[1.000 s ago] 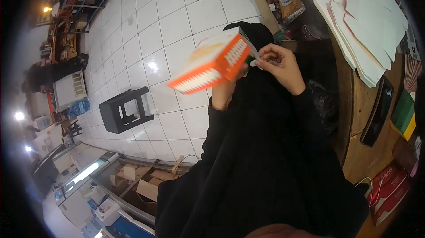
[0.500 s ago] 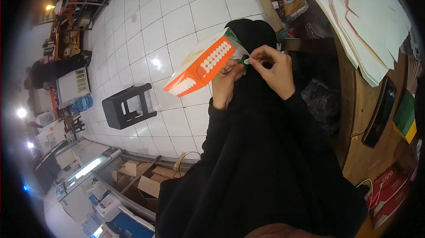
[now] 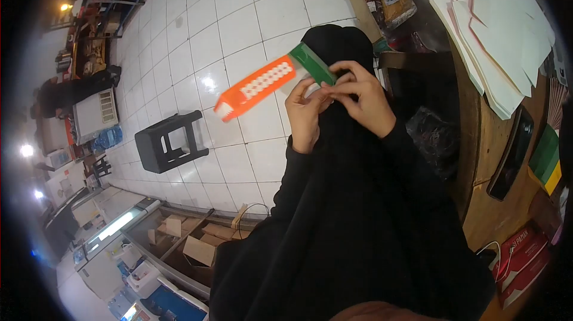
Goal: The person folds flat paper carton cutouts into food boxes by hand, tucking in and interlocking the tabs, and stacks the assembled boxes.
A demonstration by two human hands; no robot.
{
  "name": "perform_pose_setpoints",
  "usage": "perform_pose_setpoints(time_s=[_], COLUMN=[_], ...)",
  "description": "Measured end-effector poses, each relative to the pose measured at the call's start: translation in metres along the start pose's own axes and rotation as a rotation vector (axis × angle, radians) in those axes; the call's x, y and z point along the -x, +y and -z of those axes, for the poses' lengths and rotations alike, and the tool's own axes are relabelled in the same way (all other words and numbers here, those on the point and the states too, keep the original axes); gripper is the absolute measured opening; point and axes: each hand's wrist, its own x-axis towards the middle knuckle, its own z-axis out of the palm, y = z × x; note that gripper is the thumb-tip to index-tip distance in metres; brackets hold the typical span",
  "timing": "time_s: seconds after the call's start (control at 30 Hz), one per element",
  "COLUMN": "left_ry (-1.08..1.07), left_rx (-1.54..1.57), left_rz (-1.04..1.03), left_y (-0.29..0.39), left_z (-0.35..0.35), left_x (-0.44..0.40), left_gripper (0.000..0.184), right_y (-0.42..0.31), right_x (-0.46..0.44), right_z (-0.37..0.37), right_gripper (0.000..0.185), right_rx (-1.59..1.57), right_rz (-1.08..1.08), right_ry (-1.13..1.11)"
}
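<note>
A cardboard box (image 3: 261, 87) with an orange patterned side and a green flap (image 3: 313, 64) is held above my lap. My left hand (image 3: 303, 118) grips its near edge, the fingers partly hidden behind the card. On the other side my right hand (image 3: 369, 101) pinches the end of the green flap, its fingertips close to those of the left hand. What lies exactly between the fingertips is too small to make out.
White sheets of card (image 3: 489, 34) lie stacked on the wooden desk (image 3: 477, 195) at right, near a dark phone (image 3: 511, 151). A black stool (image 3: 164, 142) stands on the tiled floor. Bagged goods (image 3: 394, 4) sit at the top. Another person (image 3: 77, 94) is far left.
The box has turned, so its pale face no longer shows and the green flap shows more fully. My right fingers have shifted onto the flap's end.
</note>
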Motion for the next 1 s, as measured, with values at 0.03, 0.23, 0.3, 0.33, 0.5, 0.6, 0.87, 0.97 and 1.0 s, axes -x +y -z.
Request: perform_pose_setpoints(time_s=[0.03, 0.23, 0.3, 0.33, 0.5, 0.6, 0.87, 0.97, 1.0], left_ry=[0.058, 0.059, 0.078, 0.095, -0.622, -0.152, -0.066, 0.016, 0.025], left_rx=[0.081, -0.195, -0.503, -0.811, -0.983, -0.741, -0.446, -0.63, -0.715], left_rz=[-0.01, -0.063, -0.267, -0.466, -0.519, -0.796, -0.567, -0.684, -0.702], left_y=[0.003, 0.009, 0.01, 0.014, 0.028, 0.059, 0.069, 0.065, 0.065], left_z=[-0.004, 0.006, -0.004, -0.009, -0.022, -0.013, -0.032, -0.042, -0.041], left_x=[0.001, 0.0, 0.008, 0.013, 0.051, 0.061, 0.027, 0.021, 0.019], left_gripper=[0.024, 0.013, 0.013, 0.012, 0.014, 0.016, 0.038, 0.029, 0.028], right_y=[-0.003, 0.014, 0.008, -0.013, -0.046, -0.042, -0.06, -0.059, -0.063], right_x=[0.003, 0.02, 0.011, 0.0, -0.028, -0.032, 0.003, 0.013, 0.012], right_z=[-0.003, -0.012, 0.005, 0.016, 0.038, 0.054, 0.033, 0.032, 0.031], right_gripper=[0.031, 0.031, 0.03, 0.041, 0.061, 0.061, 0.01, 0.026, 0.023], right_rx=[-0.016, -0.144, -0.083, 0.085, -0.065, 0.049, -0.438, 0.082, 0.183], right_rz=[-0.003, -0.091, -0.051, 0.089, 0.056, 0.111, 0.061, -0.153, -0.124], right_ry=[-0.003, 0.0, 0.117, 0.153, 0.33, 0.306, 0.169, 0.299, 0.323])
